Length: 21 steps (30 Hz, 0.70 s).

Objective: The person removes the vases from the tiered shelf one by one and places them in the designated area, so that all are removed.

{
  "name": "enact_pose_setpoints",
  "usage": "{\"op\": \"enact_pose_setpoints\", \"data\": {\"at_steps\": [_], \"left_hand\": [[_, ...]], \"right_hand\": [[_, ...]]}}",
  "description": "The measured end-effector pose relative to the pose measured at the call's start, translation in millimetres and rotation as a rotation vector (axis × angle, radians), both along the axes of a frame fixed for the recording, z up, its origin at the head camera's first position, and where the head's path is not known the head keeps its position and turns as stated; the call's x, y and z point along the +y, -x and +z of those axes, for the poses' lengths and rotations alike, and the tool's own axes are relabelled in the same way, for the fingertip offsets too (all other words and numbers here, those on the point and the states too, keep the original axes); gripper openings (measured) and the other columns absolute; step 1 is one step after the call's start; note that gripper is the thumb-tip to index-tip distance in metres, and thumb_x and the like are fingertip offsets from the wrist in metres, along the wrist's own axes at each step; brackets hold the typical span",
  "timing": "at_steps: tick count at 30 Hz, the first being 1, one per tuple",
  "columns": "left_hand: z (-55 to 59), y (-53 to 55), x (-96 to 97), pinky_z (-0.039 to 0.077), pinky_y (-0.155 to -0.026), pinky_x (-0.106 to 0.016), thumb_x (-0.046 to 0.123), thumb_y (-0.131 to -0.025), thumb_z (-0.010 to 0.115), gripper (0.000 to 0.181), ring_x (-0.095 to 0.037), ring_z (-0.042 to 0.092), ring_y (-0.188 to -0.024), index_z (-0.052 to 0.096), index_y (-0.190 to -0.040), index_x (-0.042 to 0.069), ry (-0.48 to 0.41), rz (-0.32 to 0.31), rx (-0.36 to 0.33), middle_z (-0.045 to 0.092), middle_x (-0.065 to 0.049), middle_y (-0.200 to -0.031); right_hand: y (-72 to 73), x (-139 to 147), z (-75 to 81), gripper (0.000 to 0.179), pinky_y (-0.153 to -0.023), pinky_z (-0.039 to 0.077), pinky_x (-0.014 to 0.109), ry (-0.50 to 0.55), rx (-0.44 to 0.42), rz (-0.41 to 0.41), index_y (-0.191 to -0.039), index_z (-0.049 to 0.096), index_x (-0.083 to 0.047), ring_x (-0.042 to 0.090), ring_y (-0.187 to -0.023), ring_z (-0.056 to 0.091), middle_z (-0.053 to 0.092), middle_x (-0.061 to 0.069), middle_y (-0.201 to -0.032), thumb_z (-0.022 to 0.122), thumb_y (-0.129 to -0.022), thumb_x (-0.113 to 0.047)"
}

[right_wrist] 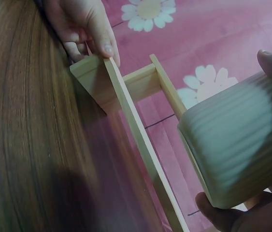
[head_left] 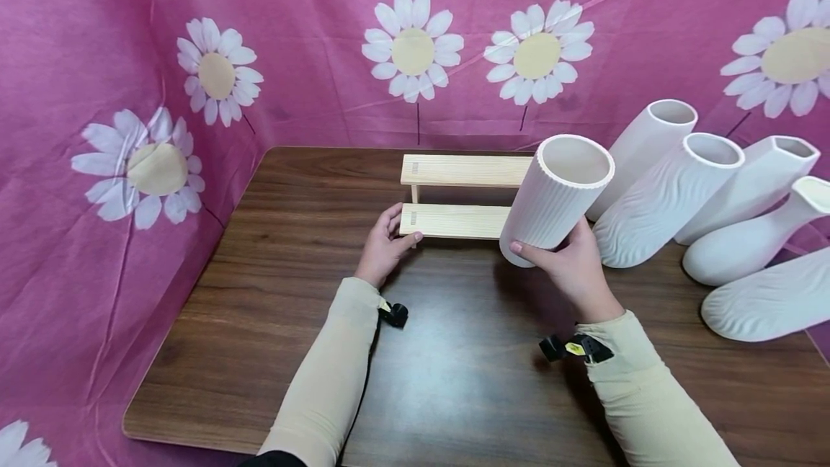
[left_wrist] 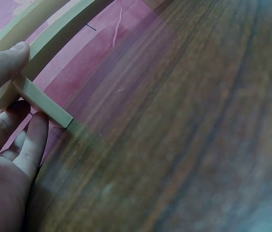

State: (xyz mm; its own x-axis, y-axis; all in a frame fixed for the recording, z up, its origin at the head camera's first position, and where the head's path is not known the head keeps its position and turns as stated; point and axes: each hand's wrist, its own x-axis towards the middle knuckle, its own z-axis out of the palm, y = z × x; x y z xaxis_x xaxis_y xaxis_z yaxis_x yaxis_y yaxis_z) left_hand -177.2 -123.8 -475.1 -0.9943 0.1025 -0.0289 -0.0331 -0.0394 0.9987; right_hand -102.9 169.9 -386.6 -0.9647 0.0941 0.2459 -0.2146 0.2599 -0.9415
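Observation:
A two-step wooden shelf [head_left: 454,220] of pale wood stands toward the back of the table. At its left end my left hand [head_left: 382,245] grips the lower board, thumb on the front edge and fingers behind, as the left wrist view also shows. My right hand [head_left: 576,272] holds a white ribbed vase [head_left: 551,197] low on its body, the thumb across the front. The vase tilts with its mouth up and to the right, and hides the shelf's right end in the head view. In the right wrist view the vase's base [right_wrist: 198,164] overlaps the upper board.
Several white vases lean in a group at the right: a plain tall one [head_left: 642,150], a wavy one [head_left: 671,200], a square-mouthed one [head_left: 746,186], and a narrow-necked one [head_left: 739,240]. A pink flowered cloth [head_left: 311,56] hangs behind the brown wooden table [head_left: 259,352].

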Motion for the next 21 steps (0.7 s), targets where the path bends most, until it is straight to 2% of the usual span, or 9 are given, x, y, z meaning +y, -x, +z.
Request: {"op": "enact_pose_setpoints", "data": {"at_steps": [12, 21], "left_hand": [[-0.6, -0.1, 0.8, 0.053, -0.091, -0.024, -0.001, -0.088, 0.075, 0.078, -0.026, 0.052, -0.130, 0.036, -0.154, 0.007, 0.007, 0.008, 0.005, 0.049, -0.013, -0.151], [-2.2, -0.2, 1.5, 0.052, -0.094, -0.026, -0.002, -0.087, 0.075, 0.076, -0.026, 0.052, -0.131, 0.038, -0.153, 0.008, 0.004, 0.018, 0.020, 0.050, -0.013, -0.149]], "right_hand": [[-10.3, 20.1, -8.8, 0.085, -0.095, 0.041, 0.019, 0.036, -0.003, -0.021, -0.145, 0.044, -0.020, 0.015, -0.118, 0.052, 0.055, 0.000, -0.133, 0.085, -0.074, 0.005], [-21.1, 38.8, -18.1, 0.083, -0.096, 0.037, 0.019, -0.047, -0.100, -0.129, -0.146, 0.040, -0.020, 0.010, -0.118, 0.049, 0.052, -0.003, -0.135, 0.086, -0.078, -0.008]]}}
